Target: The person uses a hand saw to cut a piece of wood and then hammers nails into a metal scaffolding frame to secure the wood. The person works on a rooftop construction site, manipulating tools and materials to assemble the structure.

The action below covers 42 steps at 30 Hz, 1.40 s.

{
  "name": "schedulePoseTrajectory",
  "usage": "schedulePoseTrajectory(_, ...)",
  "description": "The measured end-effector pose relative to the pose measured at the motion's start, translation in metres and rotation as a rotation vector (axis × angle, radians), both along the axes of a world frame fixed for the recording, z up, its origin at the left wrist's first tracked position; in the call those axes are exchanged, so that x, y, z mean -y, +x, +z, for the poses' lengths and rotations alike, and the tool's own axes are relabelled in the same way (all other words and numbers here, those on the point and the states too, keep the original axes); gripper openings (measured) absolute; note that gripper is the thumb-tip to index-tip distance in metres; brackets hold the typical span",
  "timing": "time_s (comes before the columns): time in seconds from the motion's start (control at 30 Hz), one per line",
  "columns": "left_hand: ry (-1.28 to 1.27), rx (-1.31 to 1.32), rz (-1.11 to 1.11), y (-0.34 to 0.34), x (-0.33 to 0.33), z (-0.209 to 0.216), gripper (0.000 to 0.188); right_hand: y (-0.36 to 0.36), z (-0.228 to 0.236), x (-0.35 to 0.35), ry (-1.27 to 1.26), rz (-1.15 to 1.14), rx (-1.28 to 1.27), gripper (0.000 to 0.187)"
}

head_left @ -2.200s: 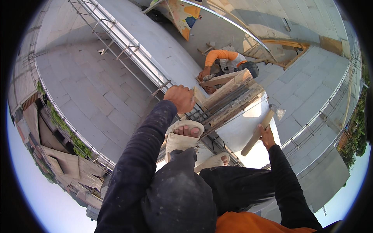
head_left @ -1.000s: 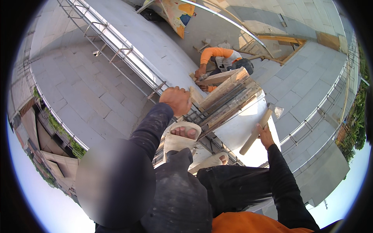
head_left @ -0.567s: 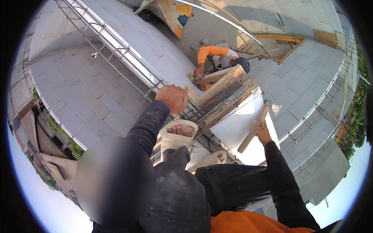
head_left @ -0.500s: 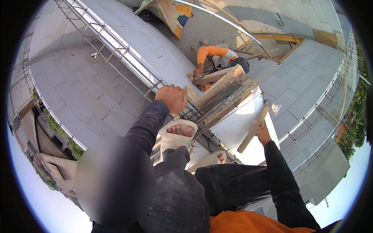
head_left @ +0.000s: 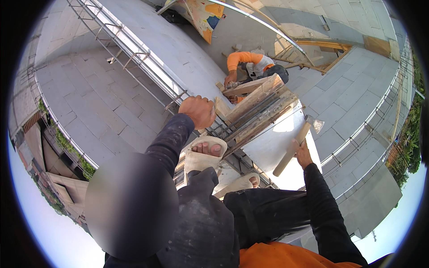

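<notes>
My left hand [head_left: 197,111] is closed in a fist over the steel rebar cage [head_left: 147,80], its fingers wrapped round a bar that they mostly hide. In my right hand [head_left: 303,153] is a hatchet [head_left: 292,152], gripped partway along its wooden handle with its pale metal head up and to the right. The hatchet is held over a light, sunlit panel [head_left: 272,145]. Between my hands, rough wooden formwork boards [head_left: 261,114] line the bars. My sandalled foot [head_left: 208,148] is just below my left hand.
A co-worker [head_left: 254,67] in orange sleeves crouches below, beyond the boards, one hand at a timber piece. Grey block walls [head_left: 103,102] drop away at left and right. More rebar [head_left: 357,143] tops the right wall. A wooden frame [head_left: 335,53] is at the far right.
The whole view has shifted very slightly. The co-worker's upper hand has moved a little along the timber. My left hand and the hatchet stay almost where they were.
</notes>
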<state>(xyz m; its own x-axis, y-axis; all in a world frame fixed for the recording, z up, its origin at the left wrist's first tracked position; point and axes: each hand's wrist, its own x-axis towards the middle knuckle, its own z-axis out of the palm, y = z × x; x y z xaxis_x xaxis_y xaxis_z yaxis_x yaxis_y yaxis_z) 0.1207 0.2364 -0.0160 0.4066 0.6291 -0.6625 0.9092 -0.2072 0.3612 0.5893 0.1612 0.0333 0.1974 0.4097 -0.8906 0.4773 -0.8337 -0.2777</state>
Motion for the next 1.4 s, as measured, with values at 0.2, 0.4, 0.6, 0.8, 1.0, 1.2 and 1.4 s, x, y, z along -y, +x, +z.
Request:
schedulePoseTrajectory(0.2, -0.002, -0.001, -0.004, 0.001, 0.000, -0.001, 0.033, 0.001, 0.000, 0.001, 0.037, 0.038, 0.009, 0.059)
schedulePoseTrajectory(0.4, -0.012, -0.008, -0.003, 0.001, -0.001, -0.001, 0.033, -0.002, 0.004, -0.001, 0.041, 0.028, 0.000, 0.058)
schedulePoseTrajectory(0.6, -0.015, -0.017, -0.007, 0.001, 0.000, 0.000, 0.034, 0.006, -0.004, 0.004, 0.030, 0.041, 0.017, 0.059)
schedulePoseTrajectory(0.8, -0.021, -0.023, -0.014, 0.001, -0.001, -0.001, 0.034, 0.010, -0.008, 0.008, 0.035, 0.089, 0.051, 0.066)
schedulePoseTrajectory(1.0, -0.003, -0.017, -0.019, 0.001, 0.000, -0.001, 0.034, -0.002, 0.004, 0.001, 0.031, 0.059, 0.045, 0.065)
schedulePoseTrajectory(1.2, -0.016, -0.017, -0.009, 0.001, -0.001, 0.001, 0.033, -0.013, 0.014, -0.007, 0.016, 0.046, 0.046, 0.058)
schedulePoseTrajectory(1.4, 0.002, -0.012, 0.006, 0.002, 0.001, -0.002, 0.033, -0.010, 0.010, -0.002, 0.042, 0.010, 0.014, 0.053)
